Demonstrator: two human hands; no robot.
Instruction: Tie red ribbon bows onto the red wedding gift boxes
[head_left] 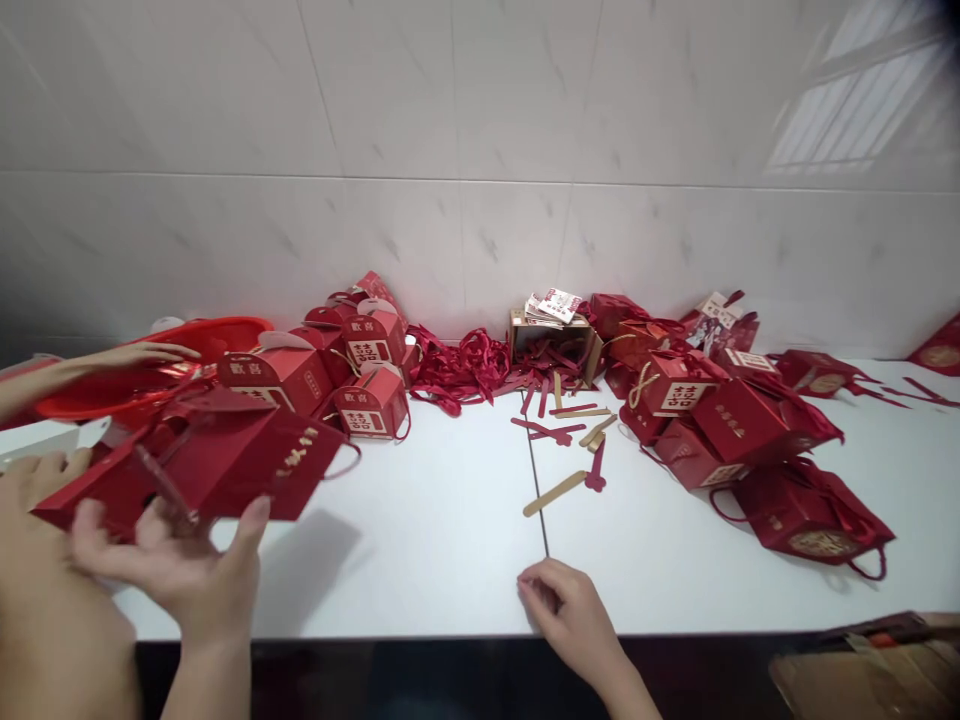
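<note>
At the left, my left hand [184, 565] is under a dark red paper gift box [255, 455], gripping it with the thumb on the near right side. Gold characters mark the box's side, and a thin red cord loops from its right end. My right hand [566, 605] rests at the table's front edge, fingers curled in, with nothing visible in them. Beyond it lie a gold paper strip [555, 493] and a dark red strip [596, 468]. Another person's hand [45, 540], blurred, is close to the left end of the box I hold.
Another person's arm [97, 372] reaches over a red plastic basin [240, 328]. Finished-looking red boxes [371, 400] stand at left, more boxes [750, 430] at right. Red ribbon [469, 365] heaps by the tiled wall. An open carton [592, 350] holds strips, with cards [559, 304] on top.
</note>
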